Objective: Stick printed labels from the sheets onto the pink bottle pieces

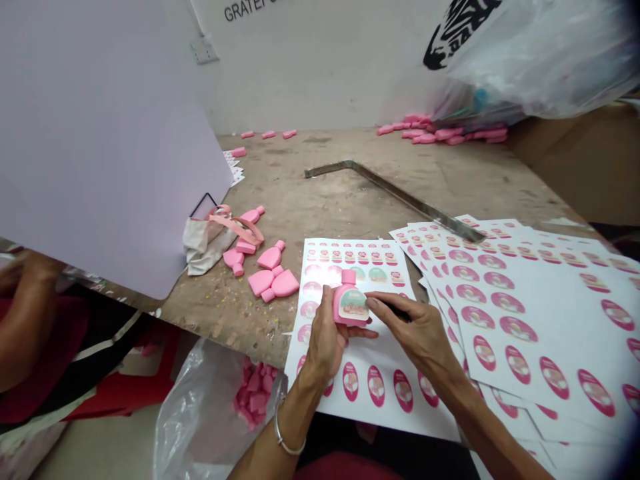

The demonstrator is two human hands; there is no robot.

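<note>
Above the near part of the worktop (pixel 280 180), over a printed sheet (pixel 385 350), a pink bottle (pixel 346 291) is being gripped by the left hand (pixel 327 340), its neck being pointed toward the far side. A green-and-cream label (pixel 353 305) is being borne on its face, the right edge being touched by the fingertips of the right hand (pixel 417 330); whether that edge is being pinched or merely pressed cannot be told. In what is judged a smoothing step, the label should be being squared to the bottle's outline and pressed outward from the middle, the bottle being steadied from behind so that no crease is being trapped.

To the right, space is being limited by overlapping label sheets (pixel 560 313), their far edge being crossed by a bent metal bar (pixel 400 193). To the left, loose pink pieces (pixel 285 283) are being seen beside a cloth pouch (pixel 205 243), and that side is being screened by a pale panel (pixel 110 147). Below, more pieces are being contained in a plastic bag (pixel 195 400).
</note>
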